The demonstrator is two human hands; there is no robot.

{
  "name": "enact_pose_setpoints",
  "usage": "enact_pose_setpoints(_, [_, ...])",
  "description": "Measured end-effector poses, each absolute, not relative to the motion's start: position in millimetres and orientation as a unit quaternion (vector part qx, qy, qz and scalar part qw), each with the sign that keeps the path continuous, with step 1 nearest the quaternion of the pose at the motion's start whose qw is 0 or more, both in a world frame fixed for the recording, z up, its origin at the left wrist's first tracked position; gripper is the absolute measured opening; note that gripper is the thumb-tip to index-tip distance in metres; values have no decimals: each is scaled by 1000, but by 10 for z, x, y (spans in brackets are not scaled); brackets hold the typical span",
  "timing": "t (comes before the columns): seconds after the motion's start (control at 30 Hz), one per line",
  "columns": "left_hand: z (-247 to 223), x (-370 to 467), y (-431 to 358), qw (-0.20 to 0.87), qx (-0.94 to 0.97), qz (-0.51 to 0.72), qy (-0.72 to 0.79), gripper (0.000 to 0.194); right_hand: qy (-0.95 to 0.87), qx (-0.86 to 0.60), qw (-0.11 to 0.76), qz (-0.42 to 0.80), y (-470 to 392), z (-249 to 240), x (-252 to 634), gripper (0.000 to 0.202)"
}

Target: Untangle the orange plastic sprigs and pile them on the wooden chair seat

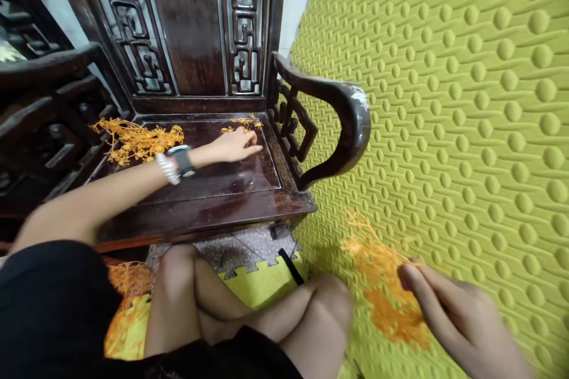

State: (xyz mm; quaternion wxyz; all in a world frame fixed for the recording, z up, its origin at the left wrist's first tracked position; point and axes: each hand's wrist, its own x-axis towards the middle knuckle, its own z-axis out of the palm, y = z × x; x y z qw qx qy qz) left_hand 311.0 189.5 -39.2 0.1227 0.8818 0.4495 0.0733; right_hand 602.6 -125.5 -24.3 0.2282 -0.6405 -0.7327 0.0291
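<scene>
On the dark wooden chair seat point(213, 185), my left hand point(235, 145) reaches across, palm down, over a few small orange pieces point(240, 123). Its thumb stands apart from the bent fingers, and no held thing shows there. A white bracelet and a dark watch point(182, 161) circle that wrist. A heap of orange, branching plastic-looking sprigs point(142, 141) lies left of the hand on the seat. At the lower right, my right hand point(457, 308) pinches an orange sprig point(377, 260) by its stem above the yellow mat. Motion blurs this sprig.
A curved armrest point(351, 112) rises at the seat's right side, before the carved backrest point(193, 41). Yellow studded matting point(444, 100) covers the right side. More orange sprigs point(128, 284) lie low at left, beside my crossed legs point(262, 314).
</scene>
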Motion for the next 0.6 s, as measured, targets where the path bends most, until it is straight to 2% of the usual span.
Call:
enact_pose_setpoints(0.1, [-627, 3452, 2379, 109, 852, 67, 508, 61, -759, -608, 234, 16, -1086, -254, 5910, 37])
enact_pose_setpoints(0.2, [-706, 3644, 2411, 119, 854, 191, 470, 58, -769, -597, 226, -26, -1002, -255, 5871, 35])
enact_pose_setpoints(0.23, [-700, 3678, 2308, 166, 852, 253, 428, 56, -772, -592, 226, -42, -982, -257, 5861, 34])
enact_pose_setpoints(0.3, [-662, 3703, 1951, 326, 834, 323, 307, 55, -783, -576, 224, -70, -940, -269, 5831, 30])
enact_pose_setpoints(0.37, [-603, 3674, 1464, 483, 808, 274, 196, 65, -796, -554, 228, -90, -891, -283, 5775, 25])
enact_pose_setpoints(0.43, [-529, 3603, 969, 544, 805, 189, 141, 67, -804, -535, 239, -103, -845, -281, 5693, 21])
enact_pose_setpoints(0.53, [-391, 3448, 429, 620, 776, 86, 79, 50, -817, -506, 253, -109, -843, -237, 5551, 18])
enact_pose_setpoints(0.6, [-286, 3324, 241, 607, 789, 77, 59, 49, -838, -479, 246, -81, -934, -207, 5490, 19])
